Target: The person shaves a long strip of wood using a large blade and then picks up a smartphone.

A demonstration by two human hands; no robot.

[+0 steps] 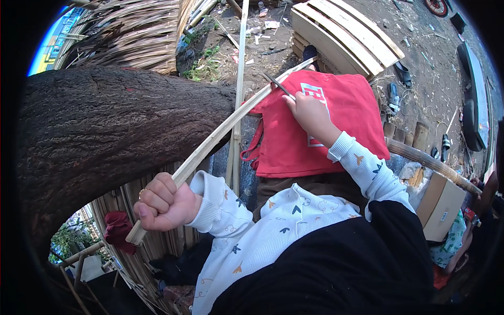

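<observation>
My left hand (167,203) is closed in a fist round the near end of a long pale bamboo strip (215,137). The strip slants up and away to the right, its far part lying over the edge of a red cloth bag (352,121) spread across my lap. My right hand (311,113), above the bag, grips a knife (279,85) whose dark, narrow blade crosses the strip near its far end. The knife's handle is mostly hidden in my fingers.
A thick tree trunk (126,121) leans close on my left. Ahead stands a slatted wooden crate (336,39); dry thatch (126,42) is at the far left. More long strips (240,68) stand behind mine. Sandals (394,97) and a cardboard box (440,207) lie to the right.
</observation>
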